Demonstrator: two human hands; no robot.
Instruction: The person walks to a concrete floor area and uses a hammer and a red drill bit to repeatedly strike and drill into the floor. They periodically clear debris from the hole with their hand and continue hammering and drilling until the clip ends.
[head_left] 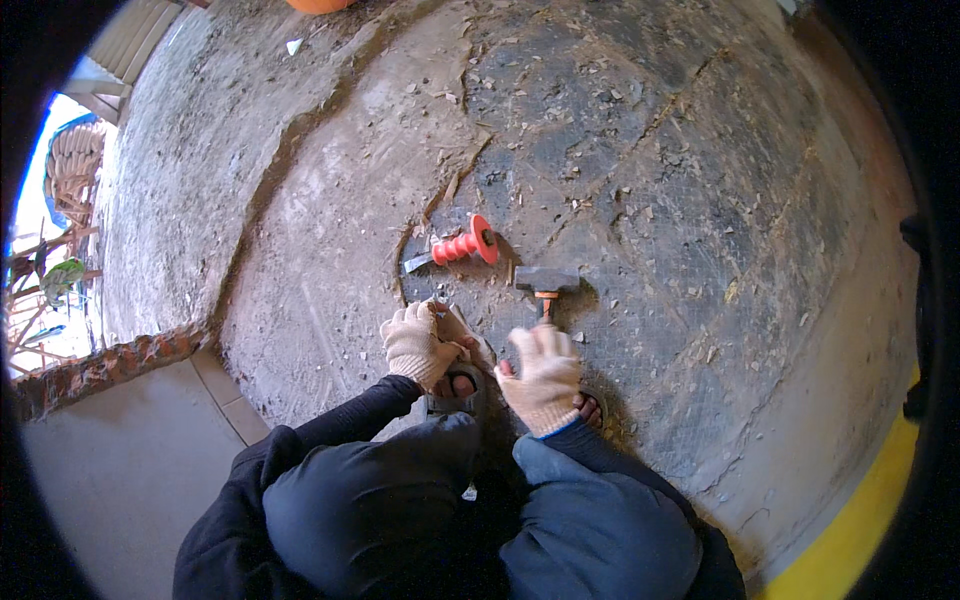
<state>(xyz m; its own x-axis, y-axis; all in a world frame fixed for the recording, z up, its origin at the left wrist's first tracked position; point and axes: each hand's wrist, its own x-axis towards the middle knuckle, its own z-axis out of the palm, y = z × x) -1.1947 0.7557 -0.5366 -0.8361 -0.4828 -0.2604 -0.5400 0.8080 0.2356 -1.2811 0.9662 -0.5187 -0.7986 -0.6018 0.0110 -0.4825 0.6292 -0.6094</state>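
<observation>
A knitted cream glove covers my left hand, whose fingers curl at the near end of a thin tan piece; its kind I cannot make out. My right hand, also gloved, is over the handle end of a hammer. Motion smears its fingers, and whether they close round the handle is hidden. The hammer's dark steel head and the orange top of its handle show beyond the hand. Beyond my left hand, a chisel with a ribbed red grip and round guard lies on the floor, its flat blade toward the left.
Chips and dust litter the rough, cracked concrete floor. My feet in sandals are close below my hands. At the lower left, a broken brick edge borders a smooth pale slab. A yellow strip runs along the lower right.
</observation>
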